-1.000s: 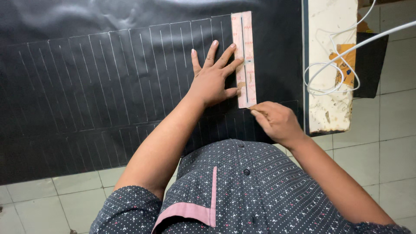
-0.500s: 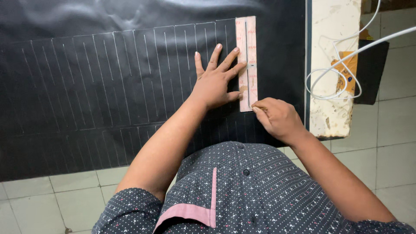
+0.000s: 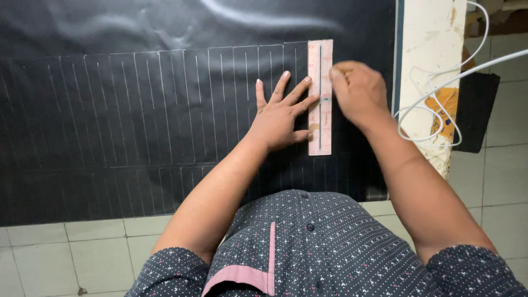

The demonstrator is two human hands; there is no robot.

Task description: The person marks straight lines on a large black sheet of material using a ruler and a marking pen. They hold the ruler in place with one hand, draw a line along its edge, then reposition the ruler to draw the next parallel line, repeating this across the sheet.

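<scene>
Dotted grey cloth of my shirt (image 3: 308, 247) fills the near edge, and both forearms reach out from it over pale floor tiles (image 3: 66, 253) onto the black sheet (image 3: 110, 126) spread flat ahead. That sheet carries a row of thin white upright lines, closed off by a line along the top.

My left hand (image 3: 278, 118) lies palm down on the sheet with the fingers fanned wide, fingertips and thumb pressing the left edge of the pale pink ruler (image 3: 320, 96), which stands upright at the right end of the ruled rows. My right hand (image 3: 357, 91) sits just beside the ruler's upper right edge, fingers curled close together; it is blurred, and I cannot tell what marker, if any, is pinched in it.

I judge this to be the ruling of one more line along the ruler. The next move calls for steady pressure from my left hand so the ruler cannot slip.

Farther right, a worn cream board (image 3: 432, 71) and looping white cable (image 3: 440, 104) lie beyond.
</scene>
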